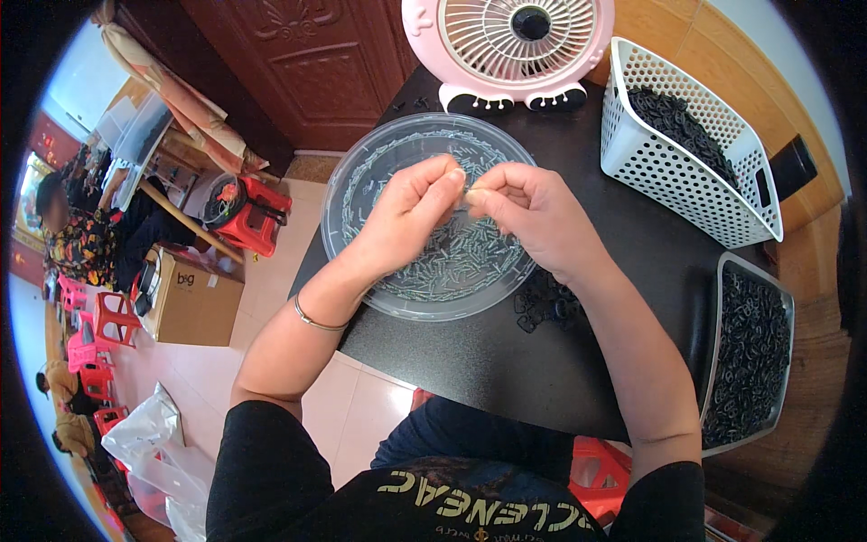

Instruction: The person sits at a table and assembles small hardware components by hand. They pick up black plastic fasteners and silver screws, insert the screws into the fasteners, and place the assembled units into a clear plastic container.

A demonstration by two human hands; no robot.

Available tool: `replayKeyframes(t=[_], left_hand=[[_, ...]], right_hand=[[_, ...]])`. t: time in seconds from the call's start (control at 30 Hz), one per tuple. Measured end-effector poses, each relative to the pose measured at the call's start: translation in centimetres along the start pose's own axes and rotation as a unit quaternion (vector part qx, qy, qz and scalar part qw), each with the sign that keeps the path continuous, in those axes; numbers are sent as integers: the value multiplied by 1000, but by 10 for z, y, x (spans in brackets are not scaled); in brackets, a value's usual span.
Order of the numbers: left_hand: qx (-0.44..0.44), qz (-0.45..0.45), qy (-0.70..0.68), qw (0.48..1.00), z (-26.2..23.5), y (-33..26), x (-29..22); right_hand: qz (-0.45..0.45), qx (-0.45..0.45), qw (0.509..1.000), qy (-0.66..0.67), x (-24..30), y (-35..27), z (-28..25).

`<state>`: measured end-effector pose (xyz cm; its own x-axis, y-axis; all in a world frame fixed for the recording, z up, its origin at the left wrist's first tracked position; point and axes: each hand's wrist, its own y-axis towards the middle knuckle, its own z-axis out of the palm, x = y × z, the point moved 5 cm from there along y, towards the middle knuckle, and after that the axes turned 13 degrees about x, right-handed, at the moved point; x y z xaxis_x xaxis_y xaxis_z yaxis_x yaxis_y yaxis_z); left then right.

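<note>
Both hands meet over a round clear plastic tub (424, 313) on the dark table, fingertips almost touching. The tub holds many small, thin, greenish-silver pin-like pieces (452, 275). My left hand (408, 215), with a bangle on its wrist, is closed in a pinch of thumb and forefinger. Facing it, my right hand (535, 215) pinches too. Something tiny and dark shows between the fingertips, too small to name. Beside the tub, below my right hand, lies a loose heap of small black plastic pieces (545, 303).
A pink fan (423, 45) stands behind the tub. At the right are a white perforated basket (668, 194) and a tray (720, 280), both filled with black pieces. Several people, red stools (257, 212) and a cardboard box (194, 303) occupy the room at left.
</note>
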<state>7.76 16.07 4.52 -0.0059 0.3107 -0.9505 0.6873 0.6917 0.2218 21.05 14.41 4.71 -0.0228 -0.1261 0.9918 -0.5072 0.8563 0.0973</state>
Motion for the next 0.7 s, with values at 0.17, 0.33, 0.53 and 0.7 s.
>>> replayKeyframes(t=[0.17,0.33,0.53,0.7], left_hand=[[-11,-16,-71,997,-2,1,0],[-43,-14,39,998,-8,0,0],[-113,-30,331,936,-23,-5,-13],[-156,-72,405,898,-30,-7,-14]], right_hand=[[-8,-33,999,-34,0,1,-4],[-24,-42,996,-68,1,1,-7],[-51,-58,993,-93,10,-1,-15],[-56,-71,992,-89,16,-4,-20]])
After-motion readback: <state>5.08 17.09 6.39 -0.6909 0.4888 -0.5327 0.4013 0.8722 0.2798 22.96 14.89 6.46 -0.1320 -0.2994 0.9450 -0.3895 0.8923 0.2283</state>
